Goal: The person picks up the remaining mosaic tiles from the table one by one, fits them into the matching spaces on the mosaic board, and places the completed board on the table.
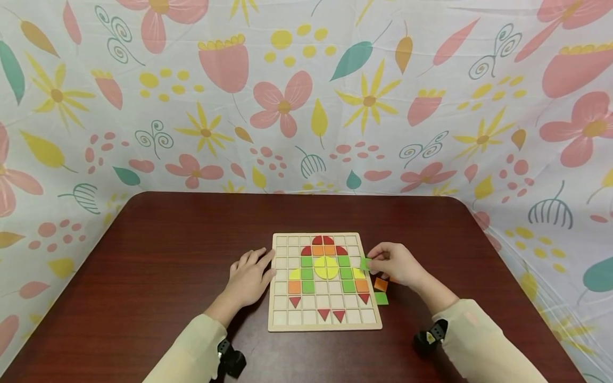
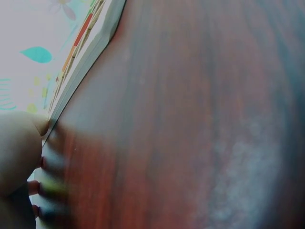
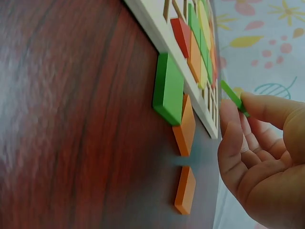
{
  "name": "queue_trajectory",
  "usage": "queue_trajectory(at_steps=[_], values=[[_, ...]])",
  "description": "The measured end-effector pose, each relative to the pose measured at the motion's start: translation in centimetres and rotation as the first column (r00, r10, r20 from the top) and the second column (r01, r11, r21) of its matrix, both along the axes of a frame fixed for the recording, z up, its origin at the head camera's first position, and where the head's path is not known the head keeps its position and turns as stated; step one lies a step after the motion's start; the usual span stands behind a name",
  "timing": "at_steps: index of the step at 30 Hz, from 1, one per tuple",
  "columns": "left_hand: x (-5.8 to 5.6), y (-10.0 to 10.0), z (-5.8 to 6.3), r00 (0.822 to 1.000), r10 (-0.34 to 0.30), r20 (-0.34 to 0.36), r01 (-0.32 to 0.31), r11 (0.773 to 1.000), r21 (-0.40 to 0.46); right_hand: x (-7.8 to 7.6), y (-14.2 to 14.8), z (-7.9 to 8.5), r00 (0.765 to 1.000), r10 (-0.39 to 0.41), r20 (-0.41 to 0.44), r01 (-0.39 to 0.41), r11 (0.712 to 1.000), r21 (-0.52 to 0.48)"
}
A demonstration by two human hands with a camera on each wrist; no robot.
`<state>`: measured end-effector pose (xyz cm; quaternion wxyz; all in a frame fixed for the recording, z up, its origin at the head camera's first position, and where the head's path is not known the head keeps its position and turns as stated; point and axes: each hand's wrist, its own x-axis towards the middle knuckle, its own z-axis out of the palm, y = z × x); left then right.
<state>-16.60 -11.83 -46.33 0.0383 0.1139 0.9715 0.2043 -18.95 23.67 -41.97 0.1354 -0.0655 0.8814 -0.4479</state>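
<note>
A wooden grid board (image 1: 325, 328) lies on the table, with coloured tiles set in a rocket-like pattern around a yellow circle (image 1: 325, 267). My right hand (image 1: 397, 263) pinches a green square tile (image 1: 365, 264) between thumb and fingertips, over the board's right edge. In the right wrist view that green tile (image 3: 232, 95) is held edge-on, tilted. On the other side, my left hand (image 1: 250, 279) rests with fingers spread, thumb and index finger at the board's left edge. The left wrist view shows the thumb (image 2: 21, 148) against the board's side (image 2: 86, 62).
Just right of the board lie a loose green tile (image 1: 381, 298) and an orange tile (image 1: 381, 284). Another orange tile (image 3: 185, 191) lies nearby, mostly covered by the right hand in the head view. A floral cloth (image 1: 282, 106) hangs behind the dark wooden table (image 1: 191, 223).
</note>
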Motion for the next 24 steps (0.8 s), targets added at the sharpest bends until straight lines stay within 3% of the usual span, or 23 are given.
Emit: queue_trajectory(at_steps=[24], values=[[0.1, 0.1, 0.2, 1.000, 0.001, -0.008, -0.001, 1.000, 0.000, 0.9, -2.6, -0.2, 0.998, 0.036, 0.053, -0.030, 0.992, -0.123]])
